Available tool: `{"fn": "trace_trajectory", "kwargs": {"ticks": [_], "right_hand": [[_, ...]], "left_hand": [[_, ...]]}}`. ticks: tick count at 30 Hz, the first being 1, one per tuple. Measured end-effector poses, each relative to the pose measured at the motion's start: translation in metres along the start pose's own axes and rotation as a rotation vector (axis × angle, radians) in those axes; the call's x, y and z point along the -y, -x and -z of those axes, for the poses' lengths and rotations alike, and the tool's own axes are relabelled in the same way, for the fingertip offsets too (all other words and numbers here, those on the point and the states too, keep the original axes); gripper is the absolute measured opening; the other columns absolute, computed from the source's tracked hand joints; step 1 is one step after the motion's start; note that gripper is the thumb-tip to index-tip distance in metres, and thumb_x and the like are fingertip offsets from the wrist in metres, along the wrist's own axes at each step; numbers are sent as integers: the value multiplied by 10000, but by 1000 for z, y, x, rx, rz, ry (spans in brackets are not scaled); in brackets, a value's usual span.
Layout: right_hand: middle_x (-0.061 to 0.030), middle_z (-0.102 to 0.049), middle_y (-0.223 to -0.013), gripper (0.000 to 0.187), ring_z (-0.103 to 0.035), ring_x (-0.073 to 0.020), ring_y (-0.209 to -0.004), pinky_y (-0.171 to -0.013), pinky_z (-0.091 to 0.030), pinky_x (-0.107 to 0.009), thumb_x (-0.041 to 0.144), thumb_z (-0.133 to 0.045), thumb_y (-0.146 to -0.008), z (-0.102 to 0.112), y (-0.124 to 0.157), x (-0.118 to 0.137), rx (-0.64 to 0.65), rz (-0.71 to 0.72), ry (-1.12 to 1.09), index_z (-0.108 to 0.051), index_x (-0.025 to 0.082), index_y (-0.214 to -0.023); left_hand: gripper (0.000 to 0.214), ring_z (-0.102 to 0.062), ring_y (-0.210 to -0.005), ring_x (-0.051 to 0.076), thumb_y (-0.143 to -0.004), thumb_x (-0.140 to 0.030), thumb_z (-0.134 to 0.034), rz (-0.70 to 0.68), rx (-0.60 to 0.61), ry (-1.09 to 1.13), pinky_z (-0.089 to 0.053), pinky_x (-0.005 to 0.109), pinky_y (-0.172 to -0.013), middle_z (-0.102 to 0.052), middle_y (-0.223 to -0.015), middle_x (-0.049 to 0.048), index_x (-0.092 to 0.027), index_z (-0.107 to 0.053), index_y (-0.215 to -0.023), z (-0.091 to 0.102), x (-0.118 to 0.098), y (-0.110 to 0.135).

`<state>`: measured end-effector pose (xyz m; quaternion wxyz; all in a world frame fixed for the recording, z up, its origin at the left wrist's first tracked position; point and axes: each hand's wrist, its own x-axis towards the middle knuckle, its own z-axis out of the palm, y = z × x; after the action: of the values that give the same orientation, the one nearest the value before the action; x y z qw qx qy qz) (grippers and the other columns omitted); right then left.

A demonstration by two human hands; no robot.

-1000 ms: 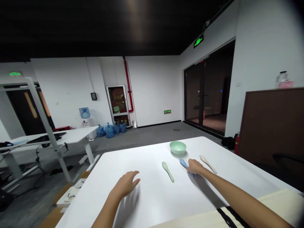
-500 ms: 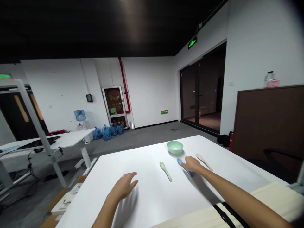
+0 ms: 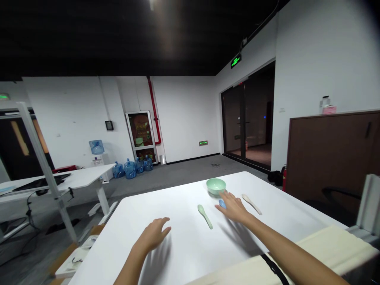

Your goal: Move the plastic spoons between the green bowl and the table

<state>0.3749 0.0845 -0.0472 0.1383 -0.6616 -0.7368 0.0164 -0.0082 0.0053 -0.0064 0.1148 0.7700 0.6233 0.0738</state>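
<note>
My right hand (image 3: pixel 233 208) is over the blue spoon (image 3: pixel 221 204), with fingers apart and thumb pointing left. Only the spoon's bowl shows; the rest is hidden under the hand, so contact is unclear. Just beyond my fingertips stands a light green bowl (image 3: pixel 216 186). A pale green spoon (image 3: pixel 204 216) lies to the left of that hand, and a cream spoon (image 3: pixel 251 204) to its right. My left hand (image 3: pixel 156 233) hovers open above the left part of the white table (image 3: pixel 184 245), holding nothing.
A cream cloth with a black strap (image 3: pixel 326 245) lies along the near right edge. Left of the table, boxes (image 3: pixel 71 261) sit low beside another white desk (image 3: pixel 86 176). A brown cabinet (image 3: pixel 326 154) is at the right; blue water bottles (image 3: pixel 130 169) stand by the far wall.
The fingers of my right hand have spread and reach farther toward the bowl, covering the blue spoon's handle. The view has shifted slightly. My left hand stays about the same.
</note>
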Motion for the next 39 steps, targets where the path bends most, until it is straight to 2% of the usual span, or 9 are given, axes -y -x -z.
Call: {"fn": "trace_trajectory", "kwargs": {"ticks": [3,8,16,19,22,26,30,35,39], "right_hand": [[-128,-182,-1568,793,-198,-362,-1430,-1115,-254,-561,665,-397,-931,-4,3,-4,54,-9,2,-250,234,-1580],[-133,-223,-1553,765,-256,-357,-1399,-1103,-276,-539,633,-407,-940,-1,5,-4,47,-2,-7,-263,230,-1574],[-133,-241,-1547,752,-257,-349,-1401,-1112,-264,-528,636,-403,-942,5,7,-2,49,14,-30,-313,208,-1554],[-139,-385,-1464,648,-372,-313,-1329,-1079,-325,-442,590,-414,-954,13,5,-2,18,36,-33,-444,192,-1464],[-134,-558,-1267,492,-512,-261,-1175,-1001,-382,-341,490,-421,-969,24,-4,-10,-4,23,-31,-569,165,-1308],[-143,-601,-1181,443,-565,-225,-1118,-915,-412,-255,431,-461,-960,37,-28,-45,-3,-79,-58,-603,146,-1268],[-151,-591,-1197,406,-585,-241,-1096,-875,-441,-277,397,-505,-934,35,-48,-92,22,-228,15,-630,138,-1220],[-177,-589,-1169,387,-610,-280,-1049,-812,-468,-318,400,-514,-904,14,-53,-141,122,-412,48,-651,117,-1129],[-179,-599,-1128,390,-627,-266,-991,-786,-473,-314,371,-616,-818,-10,-50,-168,198,-472,38,-642,117,-1113]], "left_hand": [[544,-511,-1303,277,-925,-509,-400,-3,-5,2,-410,406,-1054,-595,-1385,77,-247,-526,-1384,-2,2,-1],[553,-507,-1309,283,-920,-521,-397,-11,-21,9,-406,410,-1062,-587,-1399,78,-243,-532,-1379,-1,0,0],[562,-503,-1318,288,-919,-534,-396,-8,-22,9,-405,413,-1067,-582,-1410,76,-240,-531,-1379,2,-4,0],[567,-497,-1324,294,-918,-538,-395,-1,-14,2,-402,418,-1069,-575,-1417,77,-242,-530,-1383,0,-3,-3],[569,-492,-1330,290,-922,-533,-386,-2,-7,-10,-397,414,-1072,-567,-1426,79,-240,-524,-1390,0,-2,-5],[581,-501,-1322,290,-918,-549,-389,2,-9,-3,-405,416,-1064,-576,-1416,80,-238,-527,-1389,1,-4,-5],[591,-500,-1324,292,-917,-566,-385,8,-16,3,-403,413,-1066,-574,-1420,74,-237,-531,-1386,4,-8,-4],[568,-494,-1332,284,-921,-539,-395,17,-9,-9,-386,395,-1082,-575,-1420,67,-235,-535,-1380,5,-10,-6],[568,-499,-1324,288,-921,-542,-400,33,-4,1,-396,411,-1073,-577,-1417,70,-242,-532,-1384,4,-9,-9]]}}
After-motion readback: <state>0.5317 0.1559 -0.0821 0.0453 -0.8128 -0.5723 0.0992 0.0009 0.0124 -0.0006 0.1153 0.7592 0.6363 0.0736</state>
